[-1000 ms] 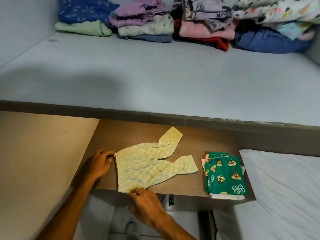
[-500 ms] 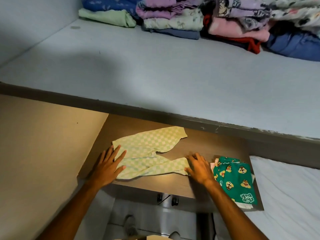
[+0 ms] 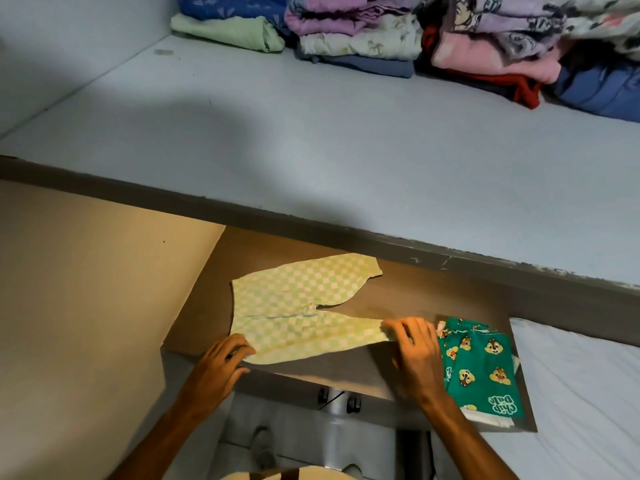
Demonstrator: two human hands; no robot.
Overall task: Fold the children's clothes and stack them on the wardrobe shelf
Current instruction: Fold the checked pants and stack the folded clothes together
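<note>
Your right hand [image 3: 414, 351] pinches the cuff of the near leg of the checked trousers [image 3: 301, 310], fingers curled shut on it. Your left hand [image 3: 221, 362] grips the waist corner at the near edge of the brown board [image 3: 433, 303].

Risks: the thin, limp knit will likely sag or twist as you carry the leg over, so the legs land skewed. Your right wrist sits on the folded green chipmunk garment [image 3: 481, 368] and could drag it. The wardrobe shelf [image 3: 311, 150] above is smooth, with soft folded piles [image 3: 363, 32] at the back.

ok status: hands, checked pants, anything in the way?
Left hand pinning waist corner, right hand pinching near leg cuff. Checked pants flat, unfolded, on brown board. Green folded piece beside right hand.
</note>
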